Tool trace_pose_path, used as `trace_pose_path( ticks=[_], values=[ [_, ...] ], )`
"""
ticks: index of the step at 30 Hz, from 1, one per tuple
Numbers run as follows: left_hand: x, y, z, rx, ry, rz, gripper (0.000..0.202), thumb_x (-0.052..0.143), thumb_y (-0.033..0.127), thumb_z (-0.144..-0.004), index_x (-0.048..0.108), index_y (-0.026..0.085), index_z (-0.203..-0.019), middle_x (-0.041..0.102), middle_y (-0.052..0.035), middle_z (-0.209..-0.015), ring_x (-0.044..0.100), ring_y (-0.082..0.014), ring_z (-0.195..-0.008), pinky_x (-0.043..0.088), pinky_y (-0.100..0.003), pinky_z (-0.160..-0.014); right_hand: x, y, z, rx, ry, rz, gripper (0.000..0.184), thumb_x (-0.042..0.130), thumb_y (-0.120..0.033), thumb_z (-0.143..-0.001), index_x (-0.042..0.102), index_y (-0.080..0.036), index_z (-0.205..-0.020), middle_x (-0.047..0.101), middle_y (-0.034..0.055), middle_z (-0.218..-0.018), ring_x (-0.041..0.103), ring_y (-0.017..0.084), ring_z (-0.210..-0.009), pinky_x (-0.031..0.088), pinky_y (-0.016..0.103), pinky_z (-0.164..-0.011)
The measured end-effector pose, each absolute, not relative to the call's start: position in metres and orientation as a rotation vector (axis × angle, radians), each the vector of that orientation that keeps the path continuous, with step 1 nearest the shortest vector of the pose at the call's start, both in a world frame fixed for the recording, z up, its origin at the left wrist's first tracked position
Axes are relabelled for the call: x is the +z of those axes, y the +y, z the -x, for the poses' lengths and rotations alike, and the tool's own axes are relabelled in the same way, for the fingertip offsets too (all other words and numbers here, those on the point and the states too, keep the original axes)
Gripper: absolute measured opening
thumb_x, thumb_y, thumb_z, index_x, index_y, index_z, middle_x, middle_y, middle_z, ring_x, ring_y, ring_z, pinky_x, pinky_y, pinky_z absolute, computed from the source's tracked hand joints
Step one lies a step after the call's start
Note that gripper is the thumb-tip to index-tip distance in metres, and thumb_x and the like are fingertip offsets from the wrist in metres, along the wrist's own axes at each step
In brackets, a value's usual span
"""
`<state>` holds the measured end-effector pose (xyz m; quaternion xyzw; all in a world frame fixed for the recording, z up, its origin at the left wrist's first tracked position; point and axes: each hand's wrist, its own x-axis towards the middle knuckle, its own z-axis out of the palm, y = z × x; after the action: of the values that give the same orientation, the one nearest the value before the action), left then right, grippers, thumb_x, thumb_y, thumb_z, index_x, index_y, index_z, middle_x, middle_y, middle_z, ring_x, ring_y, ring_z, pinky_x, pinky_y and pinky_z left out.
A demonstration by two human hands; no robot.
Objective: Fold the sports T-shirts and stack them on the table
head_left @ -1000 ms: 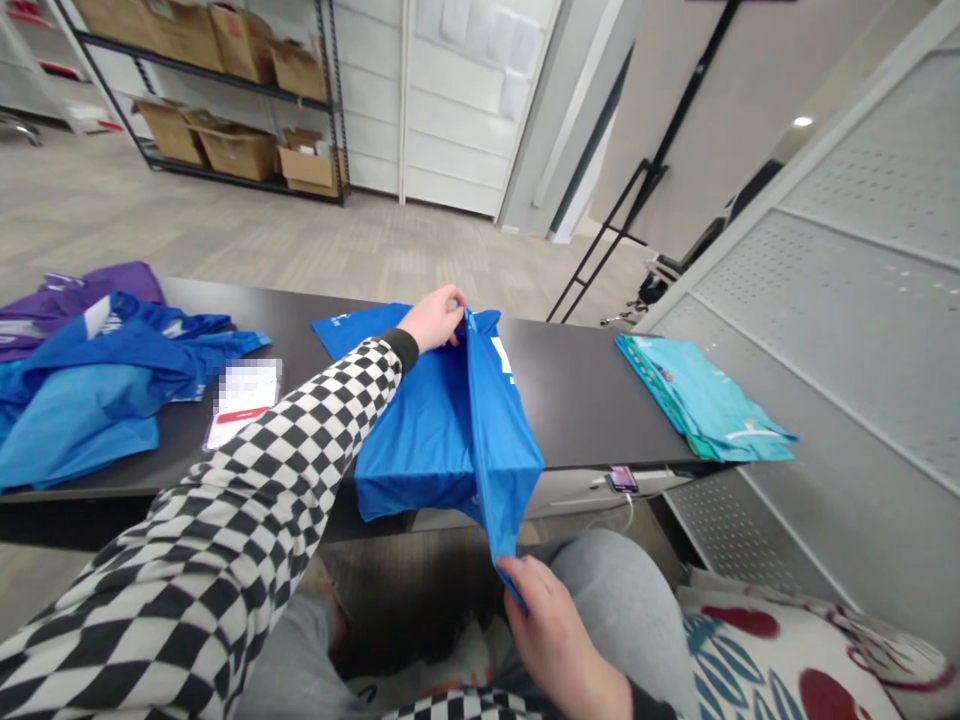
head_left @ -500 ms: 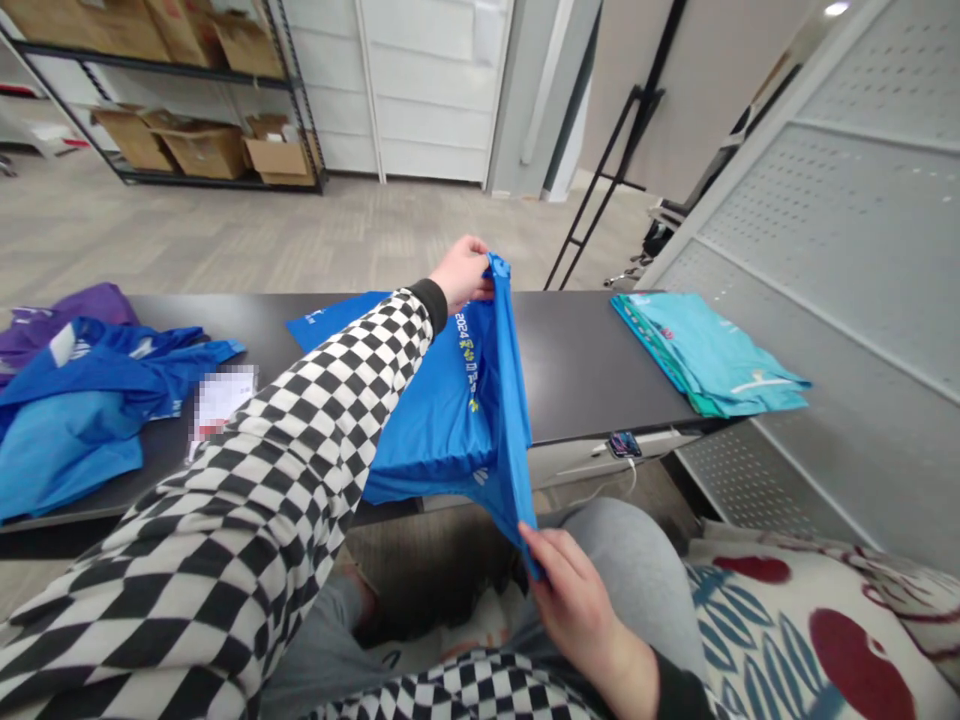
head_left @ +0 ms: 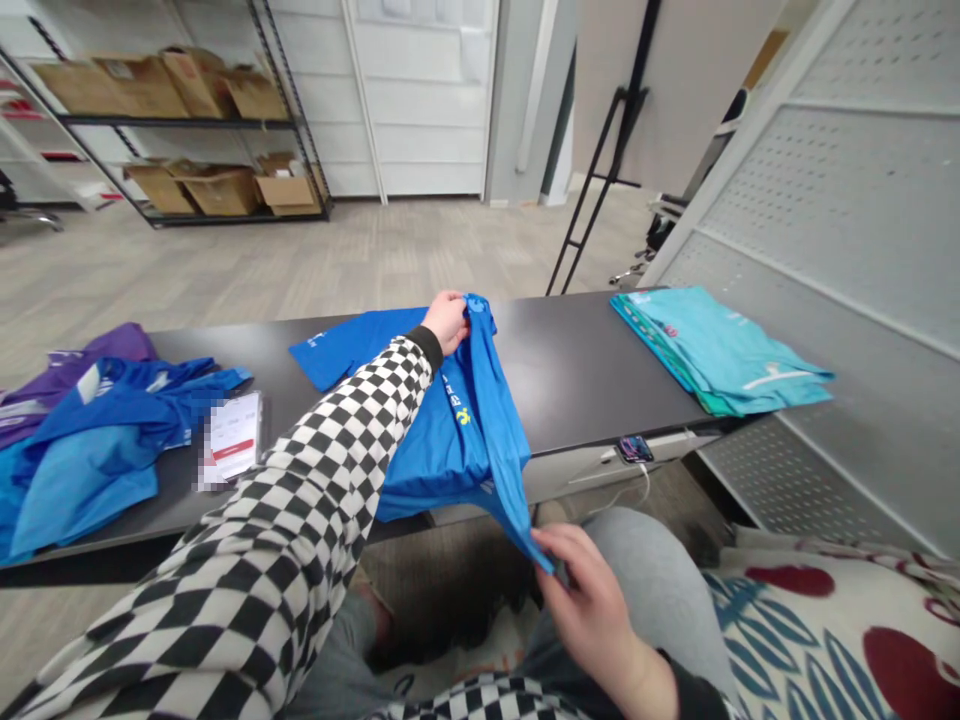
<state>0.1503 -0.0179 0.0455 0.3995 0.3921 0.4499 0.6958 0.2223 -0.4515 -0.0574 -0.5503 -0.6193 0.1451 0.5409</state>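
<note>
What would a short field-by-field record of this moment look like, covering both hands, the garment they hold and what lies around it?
Left hand: pinching the far end of a blue garment
Right hand: pinching its near end, drawn past the table edge
Garment placement: partly on the dark table, partly over its front edge
Garment print: white and yellow
Left side: loose pile of purple and blue garments, white card beside it
Right side: flat stack of teal garments

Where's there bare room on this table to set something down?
Mainly the dark tabletop between the blue shirt and the teal stack; a smaller patch lies behind the white card, left of the shirt. The left end is crowded with clothes.
</note>
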Motion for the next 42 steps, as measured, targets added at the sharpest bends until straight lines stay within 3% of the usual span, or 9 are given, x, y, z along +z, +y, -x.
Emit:
trace_pose_path(
  ticks=[2, 6, 10, 17, 23, 29, 34, 38, 42],
  values=[
    [0.043, -0.018, -0.163, 0.992, 0.930, -0.983, 0.022, 0.062, 0.013, -0.101, 0.055, 0.027, -0.117, 0.059, 0.0065, -0.071, 0.061, -0.0126, -0.055, 0.053, -0.022, -0.062, -0.060, -0.447, -0.226, 0.440, -1.147, 1.397, 0.028, 0.076, -0.023, -0.102, 0.080, -0.028, -0.129, 0.076, 0.0066, -0.104, 0.074, 0.023, -0.094, 0.064, 0.035, -0.085],
    [0.053, -0.012, -0.204, 0.944, 0.997, -1.414, 0.014, 0.056, 0.015, -0.106, 0.056, 0.027, -0.114, 0.056, 0.0062, -0.069, 0.055, -0.0137, -0.054, 0.049, -0.024, -0.061, -0.063, -0.441, -0.238, 0.748, -0.564, 1.420, 0.043, 0.093, -0.048, -0.087, 0.081, -0.021, -0.118, 0.077, 0.0061, -0.098, 0.071, 0.023, -0.088, 0.060, 0.035, -0.082],
    [0.058, -0.009, -0.241, 0.820, 1.085, -1.878, 0.011, 0.058, 0.013, -0.103, 0.062, 0.022, -0.107, 0.065, -0.0010, -0.077, 0.067, -0.0204, -0.072, 0.057, -0.034, -0.078, -0.068, -0.450, -0.244, 0.928, -0.354, 1.324, 0.042, 0.094, -0.056, -0.083, 0.075, -0.022, -0.098, 0.071, 0.0018, -0.086, 0.062, 0.019, -0.078, 0.055, 0.031, -0.073],
    [0.051, -0.006, -0.273, 0.774, 0.970, -2.210, 0.019, 0.066, 0.002, -0.091, 0.073, 0.019, -0.097, 0.076, -0.0086, -0.099, 0.071, -0.0276, -0.110, 0.051, -0.037, -0.110, -0.081, -0.471, -0.240, 0.963, -0.301, 1.260, 0.040, 0.084, -0.060, -0.093, 0.063, -0.027, -0.098, 0.057, -0.0034, -0.081, 0.052, 0.018, -0.073, 0.048, 0.028, -0.066],
    [0.051, 0.002, -0.282, 0.847, 1.003, -2.283, 0.018, 0.065, 0.006, -0.094, 0.075, 0.019, -0.102, 0.077, -0.0081, -0.099, 0.074, -0.0262, -0.106, 0.056, -0.038, -0.105, -0.071, -0.473, -0.257, 0.657, -0.385, 1.380, 0.037, 0.083, -0.059, -0.095, 0.065, -0.028, -0.107, 0.065, -0.0015, -0.091, 0.057, 0.019, -0.077, 0.050, 0.030, -0.072],
    [0.032, -0.019, -0.281, 0.531, 1.039, -1.763, 0.024, 0.064, 0.012, -0.102, 0.064, 0.022, -0.124, 0.081, -0.0080, -0.102, 0.076, -0.0173, -0.073, 0.064, -0.034, -0.077, -0.051, -0.457, -0.268, 0.836, -0.193, 1.240, 0.043, 0.091, -0.058, -0.086, 0.077, -0.031, -0.116, 0.079, 0.0039, -0.102, 0.071, 0.024, -0.089, 0.058, 0.035, -0.078],
    [0.026, -0.046, -0.243, 0.543, 0.861, -1.997, 0.048, 0.063, 0.016, -0.103, 0.061, 0.019, -0.151, 0.073, -0.0172, -0.149, 0.078, -0.0218, -0.121, 0.060, -0.036, -0.109, -0.040, -0.457, -0.283, 1.058, -0.156, 1.186, 0.053, 0.100, -0.052, -0.077, 0.084, -0.025, -0.120, 0.084, 0.0104, -0.122, 0.075, 0.030, -0.105, 0.062, 0.039, -0.087],
    [0.016, -0.073, -0.186, 0.350, 0.785, -2.560, 0.060, 0.057, 0.048, -0.111, 0.060, 0.017, -0.163, 0.054, -0.0185, -0.172, 0.047, -0.0348, -0.164, 0.029, -0.051, -0.138, -0.041, -0.463, -0.297, 1.113, -0.131, 1.192, 0.042, 0.100, -0.047, -0.077, 0.086, -0.021, -0.107, 0.085, 0.0110, -0.117, 0.077, 0.029, -0.100, 0.063, 0.040, -0.088],
    [0.000, -0.088, -0.157, 0.119, 0.798, -2.805, 0.080, 0.044, 0.068, -0.112, 0.039, 0.024, -0.179, 0.024, -0.0156, -0.187, 0.021, -0.0417, -0.174, 0.013, -0.068, -0.139, -0.048, -0.467, -0.304, 0.902, -0.040, 1.207, 0.044, 0.096, -0.045, -0.076, 0.085, -0.023, -0.113, 0.086, 0.0087, -0.116, 0.079, 0.030, -0.104, 0.064, 0.046, -0.097]
  ],
)
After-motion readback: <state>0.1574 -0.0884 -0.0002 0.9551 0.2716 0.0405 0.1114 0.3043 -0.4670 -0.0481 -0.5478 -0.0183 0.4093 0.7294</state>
